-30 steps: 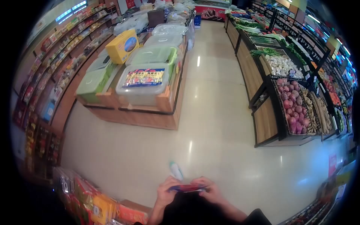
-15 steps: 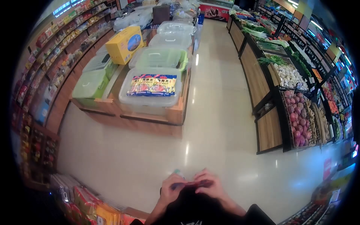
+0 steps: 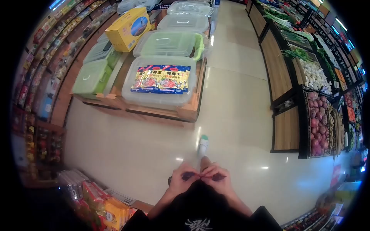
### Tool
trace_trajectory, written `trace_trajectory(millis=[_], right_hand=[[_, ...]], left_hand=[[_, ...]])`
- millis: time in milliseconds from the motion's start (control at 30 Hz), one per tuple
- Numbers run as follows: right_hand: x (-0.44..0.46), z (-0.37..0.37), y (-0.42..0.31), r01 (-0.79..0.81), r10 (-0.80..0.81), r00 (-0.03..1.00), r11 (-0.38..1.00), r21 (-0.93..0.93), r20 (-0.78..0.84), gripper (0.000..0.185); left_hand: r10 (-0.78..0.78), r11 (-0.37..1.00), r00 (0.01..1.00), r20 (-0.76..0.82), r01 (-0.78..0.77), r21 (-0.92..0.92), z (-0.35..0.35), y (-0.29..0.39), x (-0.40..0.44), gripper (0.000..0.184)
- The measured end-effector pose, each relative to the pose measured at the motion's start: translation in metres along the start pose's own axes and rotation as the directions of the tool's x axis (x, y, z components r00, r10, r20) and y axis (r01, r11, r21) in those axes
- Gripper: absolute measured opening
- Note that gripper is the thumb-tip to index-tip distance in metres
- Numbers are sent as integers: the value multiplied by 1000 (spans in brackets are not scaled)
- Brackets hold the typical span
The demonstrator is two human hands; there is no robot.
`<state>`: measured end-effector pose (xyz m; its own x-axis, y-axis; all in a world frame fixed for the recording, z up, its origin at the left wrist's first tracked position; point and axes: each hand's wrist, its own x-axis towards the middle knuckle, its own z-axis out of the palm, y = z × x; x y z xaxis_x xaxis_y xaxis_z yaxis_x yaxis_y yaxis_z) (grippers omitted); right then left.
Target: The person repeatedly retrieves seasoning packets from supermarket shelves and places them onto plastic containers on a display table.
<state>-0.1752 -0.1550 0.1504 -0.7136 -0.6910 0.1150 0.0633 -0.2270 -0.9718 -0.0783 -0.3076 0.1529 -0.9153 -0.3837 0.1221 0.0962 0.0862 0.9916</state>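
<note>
Low in the view, close to my body, my left hand (image 3: pixel 182 180) and my right hand (image 3: pixel 218 178) pinch a small dark red and blue packet (image 3: pixel 202 175) between them. The fingertips of both hands nearly meet at its middle, and the fingers cover much of it. Ahead, blue, yellow and red seasoning packets (image 3: pixel 161 79) lie flat on a clear plastic lid (image 3: pixel 127 92). Behind them is a green-tinted bin (image 3: pixel 165 43).
A yellow box (image 3: pixel 128 29) stands on the wooden display stand (image 3: pixel 189 111). Onions (image 3: pixel 317 125) and garlic (image 3: pixel 315 75) fill the vegetable stand at right. Stocked shelves (image 3: pixel 58 57) line the left. Red and orange packages (image 3: pixel 111 210) are at lower left. A shoe (image 3: pixel 204 144) shows beyond my hands.
The display stand appears nearer and the view tilts further down. My hands have come closer together on the packet and sit slightly higher. A foot and lower leg now show beyond them.
</note>
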Motion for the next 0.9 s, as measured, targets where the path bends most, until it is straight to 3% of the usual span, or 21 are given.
trace_trajectory(millis=[133, 233, 267, 367, 400, 500, 533, 567, 633, 667, 767, 867, 900], right_hand=[[44, -16, 6, -48, 53, 998, 979, 199, -18, 24], [82, -29, -5, -172, 208, 976, 925, 338, -71, 29], [97, -37, -7, -190, 212, 977, 925, 329, -31, 41], [145, -65, -12, -270, 264, 956, 962, 32, 129, 50], [151, -76, 1, -294, 309, 938, 949, -116, 154, 45], [170, -86, 22, -356, 375, 920, 921, -160, 111, 27], [181, -85, 21, -320, 341, 939, 915, -248, 46, 19], [192, -86, 13, -395, 424, 905, 868, -301, 34, 20], [208, -79, 27, -398, 398, 917, 917, 26, 5, 20], [212, -80, 43, -409, 411, 911, 912, -37, 44, 27], [228, -75, 66, -498, 484, 858, 866, 46, 174, 34], [235, -69, 98, -493, 512, 829, 859, -140, 226, 39], [236, -63, 103, -494, 525, 822, 850, -181, 221, 38]], left_hand=[[32, 998, 998, -62, -29, 56, 4, 3, 54, 15], [-6, 1000, 996, -92, 6, 7, 10, 9, 94, 13], [2, 998, 997, -73, 2, 59, 8, 8, 107, 12], [-96, 995, 982, -165, 90, -45, 9, 0, 140, 10], [-100, 994, 981, -168, 91, -66, 6, -4, 148, 18], [-229, 973, 957, -178, 227, -35, 2, -18, 173, 28], [-272, 947, 950, -152, 236, -215, 0, -29, 176, 34], [-375, 905, 919, -124, 334, -264, -1, -38, 179, 28], [-515, 833, 857, 10, 503, -228, -15, -61, 177, 25], [-512, 836, 858, -51, 484, -257, -17, -66, 181, 24], [-521, 828, 828, -208, 431, -357, -22, -80, 192, 23], [-578, 782, 767, -280, 423, -457, -43, -98, 203, 23], [-592, 770, 772, -230, 458, -444, -56, -108, 205, 24]])
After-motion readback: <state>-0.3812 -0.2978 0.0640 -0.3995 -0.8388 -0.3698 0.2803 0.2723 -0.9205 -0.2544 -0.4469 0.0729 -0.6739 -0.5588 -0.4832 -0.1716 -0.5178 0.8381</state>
